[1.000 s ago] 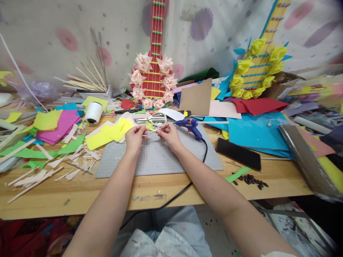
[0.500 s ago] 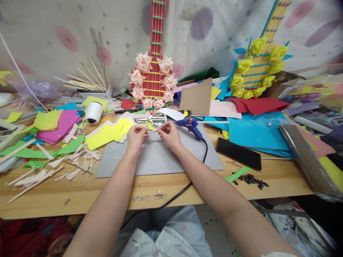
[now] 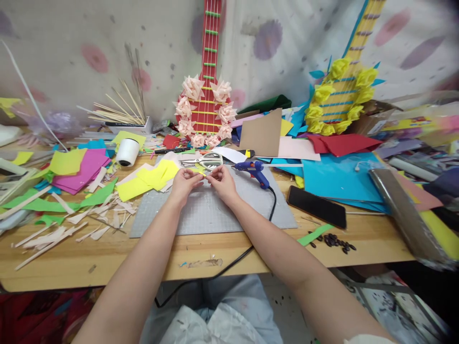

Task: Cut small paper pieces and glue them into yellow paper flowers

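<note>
- The wooden worktop carried a grey cutting mat.
- Over the mat, the left hand and right hand met, each grip pinched shut on one small yellow paper piece between the fingertips.
- Just beyond lay scissors and a blue glue gun; a black phone sat to the right.
- Farthest back stood a red paper guitar.
</note>
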`<state>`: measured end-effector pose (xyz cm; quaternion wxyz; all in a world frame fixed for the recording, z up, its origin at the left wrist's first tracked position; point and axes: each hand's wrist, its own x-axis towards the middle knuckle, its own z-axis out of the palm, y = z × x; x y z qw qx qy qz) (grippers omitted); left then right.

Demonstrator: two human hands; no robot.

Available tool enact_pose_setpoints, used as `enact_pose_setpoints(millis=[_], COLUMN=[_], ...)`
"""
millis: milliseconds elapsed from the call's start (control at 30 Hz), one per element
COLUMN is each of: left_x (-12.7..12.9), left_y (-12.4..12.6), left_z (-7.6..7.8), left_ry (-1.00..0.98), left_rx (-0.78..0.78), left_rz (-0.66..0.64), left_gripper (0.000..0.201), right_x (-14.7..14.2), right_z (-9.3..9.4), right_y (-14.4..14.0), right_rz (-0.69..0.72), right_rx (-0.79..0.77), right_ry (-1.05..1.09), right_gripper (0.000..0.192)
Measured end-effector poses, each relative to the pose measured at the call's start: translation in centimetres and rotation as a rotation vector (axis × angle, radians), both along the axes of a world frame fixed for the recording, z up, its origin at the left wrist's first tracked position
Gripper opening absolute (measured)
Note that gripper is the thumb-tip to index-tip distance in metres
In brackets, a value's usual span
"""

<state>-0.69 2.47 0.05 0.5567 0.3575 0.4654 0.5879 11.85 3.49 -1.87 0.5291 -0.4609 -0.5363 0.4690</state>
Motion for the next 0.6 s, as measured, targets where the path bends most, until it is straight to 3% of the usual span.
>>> enact_pose_setpoints(millis=[167,300,400,500,600], left_x=[-1.0,-2.0,-2.5,-2.7,-2.8], left_y=[-0.1,-0.5,-0.9,-1.3,-1.5], left_z=[0.3,-0.1,-0.2,-0.1,0.0], left_ry=[0.031,0.013,-0.021,-0.052,-0.049], left_rx=[-0.020,0.033,0.073,0.088,0.100], left_rz=[-0.003,0.001,-0.010,-0.020,-0.029], left_gripper=[0.046,0.048,0.047,0.048,0.047], right_x=[-0.5,0.3,1.3,1.5,0.8], right_z=[0.1,1.7,3.4,4.5,4.7], right_y=[-0.1,1.4,3.8,5.9,6.9], right_rz=[-0.003,-0.024,-0.028,0.025,0.123], right_rx=[0.076,0.169,0.229,0.320,0.352], right_ry=[-0.131,-0.346,-0.740,-1.183,-1.423], right_gripper=[0.023,0.017,0.015,0.027,0.035])
